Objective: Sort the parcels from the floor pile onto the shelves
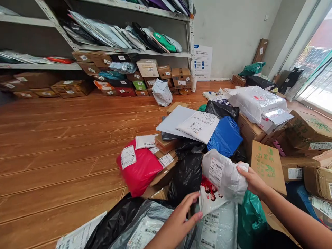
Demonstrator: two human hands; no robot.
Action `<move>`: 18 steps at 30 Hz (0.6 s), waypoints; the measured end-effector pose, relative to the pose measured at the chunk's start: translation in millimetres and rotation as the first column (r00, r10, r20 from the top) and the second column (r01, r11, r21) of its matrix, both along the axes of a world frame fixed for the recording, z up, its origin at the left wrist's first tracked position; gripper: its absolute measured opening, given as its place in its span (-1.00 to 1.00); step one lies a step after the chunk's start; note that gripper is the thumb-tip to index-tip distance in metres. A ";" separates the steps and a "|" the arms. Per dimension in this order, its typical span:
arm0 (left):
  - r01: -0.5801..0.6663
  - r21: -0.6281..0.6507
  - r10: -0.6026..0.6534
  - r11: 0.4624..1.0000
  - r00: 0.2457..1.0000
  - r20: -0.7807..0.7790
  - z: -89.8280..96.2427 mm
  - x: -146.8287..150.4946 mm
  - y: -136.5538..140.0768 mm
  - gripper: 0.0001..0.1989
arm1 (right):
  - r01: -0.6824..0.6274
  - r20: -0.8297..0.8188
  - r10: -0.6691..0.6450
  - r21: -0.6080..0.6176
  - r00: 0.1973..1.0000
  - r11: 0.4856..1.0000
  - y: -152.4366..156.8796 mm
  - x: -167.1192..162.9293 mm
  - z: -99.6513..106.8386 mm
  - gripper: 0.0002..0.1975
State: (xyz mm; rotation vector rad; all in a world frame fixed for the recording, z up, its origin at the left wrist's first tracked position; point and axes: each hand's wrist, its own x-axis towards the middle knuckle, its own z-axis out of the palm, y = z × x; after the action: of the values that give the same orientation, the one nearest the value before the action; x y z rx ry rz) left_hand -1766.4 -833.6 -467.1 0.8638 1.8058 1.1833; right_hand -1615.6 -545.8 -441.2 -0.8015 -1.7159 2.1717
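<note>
Lying to the left of the grip that clamps its right end, the white plastic parcel stretches its long axis roughly sideways, label up. That grip is the right hand, thumb and fingers together on the wrapping. The left hand is nearer the body, below and left of the parcel, fingers and thumb apart, holding nothing. Between them sits a white bag with red print, partly under the parcel; whether the left fingertips touch it, I cannot tell. Below is a bubble-wrapped parcel. A black bag crowds the left side, a blue bag the far side, a green bag the near right. Farther out, a pink parcel rests left of the heap, towards bare wooden floor.
</note>
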 end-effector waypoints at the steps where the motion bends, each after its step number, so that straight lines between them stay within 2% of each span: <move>1: -0.121 0.039 0.118 0.992 0.990 0.084 -14.7 0.4 1.4 -0.22 | 0.011 -0.009 -0.012 -0.119 1.000 0.993 -5.1 -4.0 3.6 -0.50; 4: -0.459 0.035 0.428 0.888 0.850 0.306 -58.0 -6.8 2.7 0.19 | -0.049 -0.042 0.037 -0.331 0.998 0.942 -21.6 -17.4 8.2 -0.47; 6: -0.580 -0.003 0.537 0.814 0.751 0.385 -72.4 -16.4 0.6 0.26 | -0.086 -0.058 0.069 -0.391 0.996 0.916 -29.6 -25.0 8.8 -0.49; 7: -0.611 -0.001 0.560 0.792 0.725 0.400 -73.3 -21.4 -2.1 0.22 | -0.099 -0.059 0.082 -0.408 0.995 0.907 -32.3 -28.0 9.4 -0.49; 9: -0.612 0.073 0.538 0.788 0.741 0.402 -64.7 -29.9 -12.0 0.10 | -0.129 -0.046 0.121 -0.425 0.992 0.896 -37.1 -32.9 12.2 -0.48; 12: -0.502 0.186 0.388 0.845 0.813 0.434 -41.3 -36.0 -39.2 0.02 | -0.204 0.007 0.224 -0.392 0.974 0.897 -50.9 -43.0 19.2 -0.46; 13: -0.465 0.172 0.342 0.868 0.812 0.473 -35.0 -37.0 -51.7 0.00 | -0.236 0.030 0.264 -0.361 0.964 0.902 -58.7 -48.4 21.1 -0.46; 15: -0.450 0.088 0.326 0.889 0.755 0.569 -29.5 -39.8 -82.4 -0.06 | -0.330 0.063 0.362 -0.287 0.930 0.899 -78.5 -62.9 21.4 -0.43; 16: -0.493 0.041 0.371 0.869 0.705 0.605 -30.9 -42.0 -100.9 -0.09 | -0.393 0.069 0.421 -0.252 0.904 0.884 -90.0 -71.5 18.7 -0.39; 17: -0.577 0.008 0.447 0.817 0.641 0.625 -35.2 -44.7 -121.4 -0.10 | -0.461 0.067 0.484 -0.217 0.873 0.861 -102.2 -80.2 13.5 -0.32; 18: -0.689 -0.009 0.538 0.725 0.558 0.632 -42.0 -47.4 -143.8 -0.11 | -0.528 0.064 0.544 -0.166 0.837 0.833 -115.0 -88.5 5.6 -0.26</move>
State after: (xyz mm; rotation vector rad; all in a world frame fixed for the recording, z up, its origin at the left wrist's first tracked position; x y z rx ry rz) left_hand -1813.9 -977.3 -509.1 -0.1296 1.4457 1.9034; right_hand -1704.1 -660.8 -435.7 -0.5102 -2.0547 2.6825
